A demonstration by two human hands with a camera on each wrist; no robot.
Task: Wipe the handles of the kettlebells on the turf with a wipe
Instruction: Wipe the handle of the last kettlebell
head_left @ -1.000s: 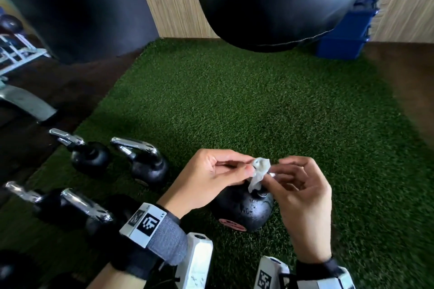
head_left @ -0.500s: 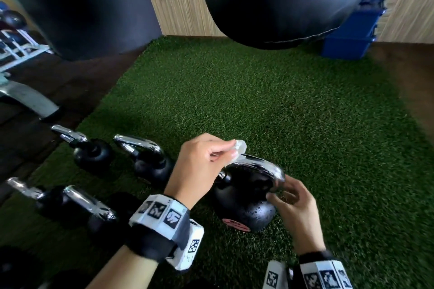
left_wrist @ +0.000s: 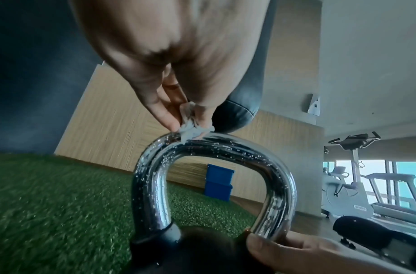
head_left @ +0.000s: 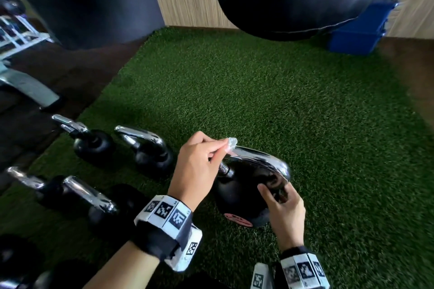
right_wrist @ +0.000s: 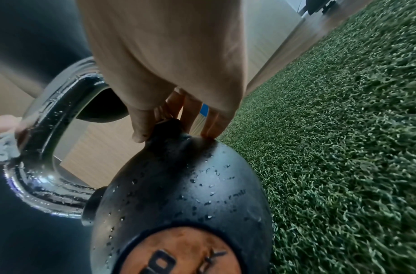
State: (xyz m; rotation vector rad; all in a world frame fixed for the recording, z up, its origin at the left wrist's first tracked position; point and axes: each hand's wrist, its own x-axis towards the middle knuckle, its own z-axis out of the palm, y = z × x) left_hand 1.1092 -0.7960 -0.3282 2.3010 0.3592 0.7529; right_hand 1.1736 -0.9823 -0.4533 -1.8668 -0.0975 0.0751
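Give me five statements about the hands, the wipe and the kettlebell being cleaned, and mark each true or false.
1. The left hand pinches the wipe against the chrome handle. True.
2. The right hand holds the wipe. False: it steadies the kettlebell near the handle's base.
3. Droplets sit on the handle. True.
4. The kettlebell stands on bare wood floor. False: it is on the green turf.
5. The wipe is at the handle's right bend. False: it is at the top left.
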